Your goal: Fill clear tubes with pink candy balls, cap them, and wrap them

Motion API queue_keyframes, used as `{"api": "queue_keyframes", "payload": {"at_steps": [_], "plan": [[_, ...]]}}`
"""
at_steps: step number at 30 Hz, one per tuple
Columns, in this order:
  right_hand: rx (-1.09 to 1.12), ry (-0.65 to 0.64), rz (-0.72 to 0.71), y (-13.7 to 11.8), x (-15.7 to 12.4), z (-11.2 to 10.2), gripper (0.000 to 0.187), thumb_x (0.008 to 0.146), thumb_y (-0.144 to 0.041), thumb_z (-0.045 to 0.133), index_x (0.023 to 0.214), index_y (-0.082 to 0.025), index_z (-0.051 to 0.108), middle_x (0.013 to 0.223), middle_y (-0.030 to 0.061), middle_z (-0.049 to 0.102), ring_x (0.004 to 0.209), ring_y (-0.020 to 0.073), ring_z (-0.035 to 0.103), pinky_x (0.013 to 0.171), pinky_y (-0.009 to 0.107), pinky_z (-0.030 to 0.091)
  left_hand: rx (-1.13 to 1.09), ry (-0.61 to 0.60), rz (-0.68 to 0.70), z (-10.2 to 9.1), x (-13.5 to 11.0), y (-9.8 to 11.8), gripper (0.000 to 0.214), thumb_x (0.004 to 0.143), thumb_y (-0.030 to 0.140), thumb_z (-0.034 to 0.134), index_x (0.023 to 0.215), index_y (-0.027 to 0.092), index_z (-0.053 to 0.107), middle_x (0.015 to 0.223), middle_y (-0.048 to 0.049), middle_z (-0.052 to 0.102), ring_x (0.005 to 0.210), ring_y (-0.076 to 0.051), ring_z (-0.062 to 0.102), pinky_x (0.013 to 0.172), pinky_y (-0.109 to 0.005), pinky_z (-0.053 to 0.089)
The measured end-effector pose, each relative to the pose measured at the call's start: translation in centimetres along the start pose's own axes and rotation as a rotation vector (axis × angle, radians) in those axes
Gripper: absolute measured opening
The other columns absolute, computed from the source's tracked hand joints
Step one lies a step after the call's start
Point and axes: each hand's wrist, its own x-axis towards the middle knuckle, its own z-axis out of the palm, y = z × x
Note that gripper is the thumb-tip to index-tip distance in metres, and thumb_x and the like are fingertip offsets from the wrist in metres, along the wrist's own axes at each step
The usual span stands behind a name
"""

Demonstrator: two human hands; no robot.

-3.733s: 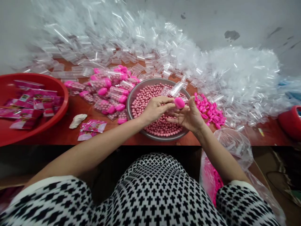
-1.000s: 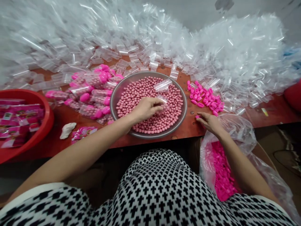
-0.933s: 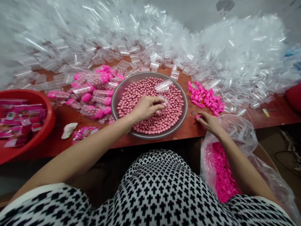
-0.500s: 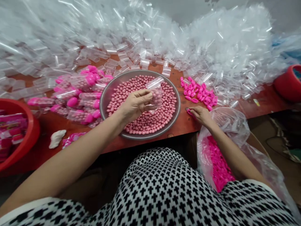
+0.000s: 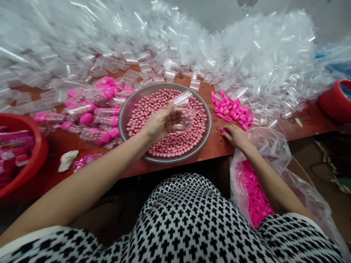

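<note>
My left hand is closed round a clear plastic tube, held tilted over a grey metal basin. Small round pink balls fill the basin, and some show through the tube. At the table's front edge, right of the basin, my right hand pinches a bright pink plastic cap, mostly covered by the fingers. Just beyond that hand lies a small heap of similar pink caps.
Left of the basin lie several filled tubes with pink ends. Clear empty tubes are piled along the back. A red tub stands left, a red bucket right. A plastic bag of pink pieces hangs below my right forearm.
My left hand has turned with the tube and shifted slightly right, its fingers now more wrapped round it. My right hand has drawn the pink cap further under its fingers.
</note>
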Motion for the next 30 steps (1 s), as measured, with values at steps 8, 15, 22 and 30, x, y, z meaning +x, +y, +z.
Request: {"api": "queue_keyframes", "payload": {"at_steps": [8, 15, 22, 30], "plan": [[0.525, 0.174, 0.137, -2.7, 1.1, -3.7, 0.035, 0.08, -0.047, 0.066, 0.098, -0.017, 0.068, 0.075, 0.0052, 0.07, 0.065, 0.0202, 0.065, 0.061, 0.033, 0.051, -0.069, -0.077, 0.022, -0.5, -0.4, 0.2, 0.076, 0.084, 0.078, 0.039, 0.094, 0.012, 0.074, 0.099, -0.0167, 0.075, 0.095, -0.026, 0.072, 0.077, -0.035, 0.061], [0.835, 0.227, -0.246, -11.4, 2.1, -8.8, 0.032, 0.082, -0.038, 0.072, 0.112, -0.028, 0.07, 0.098, 0.0022, 0.073, 0.081, 0.0178, 0.068, 0.072, 0.035, 0.057, -0.025, -0.097, 0.09, -0.2, -0.8, -0.3, 0.041, 0.072, 0.045, 0.08, 0.097, 0.013, 0.073, 0.098, -0.0117, 0.075, 0.087, -0.02, 0.072, 0.081, -0.033, 0.06], [0.558, 0.195, -0.537, -15.7, 3.7, -9.3, 0.031, 0.086, -0.038, 0.069, 0.115, -0.028, 0.071, 0.098, 0.003, 0.074, 0.085, 0.0191, 0.068, 0.08, 0.035, 0.056, 0.182, -0.09, 0.218, 0.2, -1.5, -0.2, 0.019, 0.072, 0.024, 0.075, 0.088, 0.013, 0.074, 0.084, -0.0046, 0.073, 0.077, -0.013, 0.067, 0.076, -0.027, 0.055], [0.503, 0.14, -0.594, -16.1, 3.8, -8.2, 0.028, 0.086, -0.028, 0.07, 0.113, -0.023, 0.069, 0.094, 0.0046, 0.075, 0.079, 0.0176, 0.068, 0.073, 0.031, 0.056, 0.436, 0.03, 0.38, -0.2, -2.0, -0.5, 0.02, 0.078, 0.03, 0.068, 0.091, 0.017, 0.078, 0.082, -0.0029, 0.076, 0.076, -0.016, 0.068, 0.071, -0.026, 0.052]]}}
